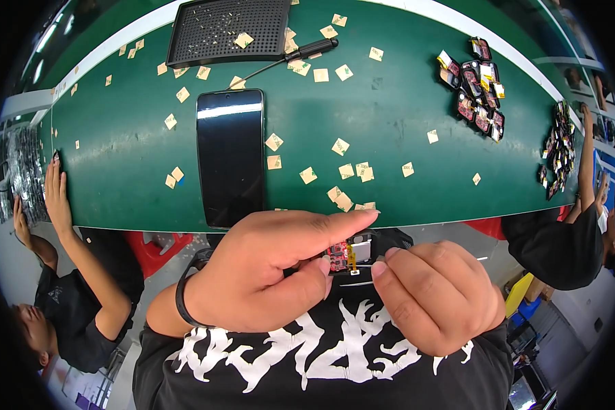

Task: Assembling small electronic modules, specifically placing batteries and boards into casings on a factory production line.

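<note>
Just past the table's near edge, my left hand (260,266) grips a small black device housing with a red circuit board (339,258) in it. A silvery block (361,251) and a yellow flexible strip sit beside the board. My left thumb presses at the board's left side, and the index finger stretches over the top. My right hand (441,294) is closed in a pinch at the housing's right side. A thin pale sliver shows by its fingertips, but what the fingers hold is mostly hidden.
On the green table (389,89) lie a dark phone (230,157), a screwdriver (311,49), a black perforated tray (227,31) and scattered beige paper squares. Small circuit-board units (473,89) are piled at the right, with another heap (558,147) beyond. People work at both sides.
</note>
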